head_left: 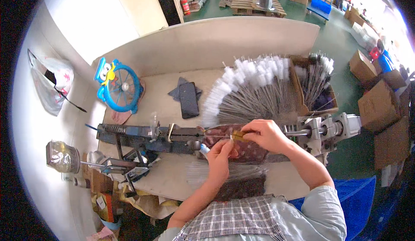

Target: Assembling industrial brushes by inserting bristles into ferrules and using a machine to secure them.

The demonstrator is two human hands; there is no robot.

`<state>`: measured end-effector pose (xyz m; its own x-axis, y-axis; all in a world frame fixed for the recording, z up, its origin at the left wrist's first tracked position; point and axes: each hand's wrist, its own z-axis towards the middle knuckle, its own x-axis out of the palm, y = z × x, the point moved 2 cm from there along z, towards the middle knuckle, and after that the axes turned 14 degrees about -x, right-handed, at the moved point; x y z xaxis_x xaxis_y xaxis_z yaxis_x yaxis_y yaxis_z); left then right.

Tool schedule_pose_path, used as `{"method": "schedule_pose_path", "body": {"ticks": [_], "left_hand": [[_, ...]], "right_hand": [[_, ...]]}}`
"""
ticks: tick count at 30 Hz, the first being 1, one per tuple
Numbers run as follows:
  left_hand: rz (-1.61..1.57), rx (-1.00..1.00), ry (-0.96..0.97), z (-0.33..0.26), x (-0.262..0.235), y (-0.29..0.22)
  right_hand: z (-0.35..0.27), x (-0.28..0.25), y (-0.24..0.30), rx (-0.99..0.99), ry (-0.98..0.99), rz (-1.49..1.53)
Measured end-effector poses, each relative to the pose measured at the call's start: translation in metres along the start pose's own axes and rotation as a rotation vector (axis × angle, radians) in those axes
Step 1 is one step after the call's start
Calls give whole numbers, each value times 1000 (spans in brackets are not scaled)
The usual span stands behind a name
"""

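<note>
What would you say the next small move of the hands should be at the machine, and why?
Probably feeding the thin wire onward into the machine's clamp. The right hand pinches a small brass-coloured piece at the wire's end, the left hand steadies it from below, and the wire already points along the machine towards the clamp.

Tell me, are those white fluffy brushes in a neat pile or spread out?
Spread out. The white-tipped wire brushes lie fanned across the table, tips outward, wire stems converging toward the right hand and left hand.
</note>
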<state>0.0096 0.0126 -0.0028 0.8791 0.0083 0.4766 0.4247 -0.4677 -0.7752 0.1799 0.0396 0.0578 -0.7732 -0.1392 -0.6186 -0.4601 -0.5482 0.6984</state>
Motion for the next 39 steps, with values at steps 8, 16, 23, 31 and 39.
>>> {"method": "schedule_pose_path", "body": {"ticks": [8, 16, 23, 31, 39], "left_hand": [[157, 16, 7, 11, 13, 17], [-166, 1, -280, -1, -10, -9], [-190, -42, -184, 0, -18, -11], [-92, -119, -101, -5, -15, -18], [-409, -34, -48, -1, -16, -15]], "right_hand": [[-16, -13, -1, -41, -25, 177], [13, 7, 12, -367, -138, -308], [43, 48, 10, -219, -22, -321], [46, 46, 8, -29, 78, -89], [39, 65, 39, -184, -128, -426]]}}
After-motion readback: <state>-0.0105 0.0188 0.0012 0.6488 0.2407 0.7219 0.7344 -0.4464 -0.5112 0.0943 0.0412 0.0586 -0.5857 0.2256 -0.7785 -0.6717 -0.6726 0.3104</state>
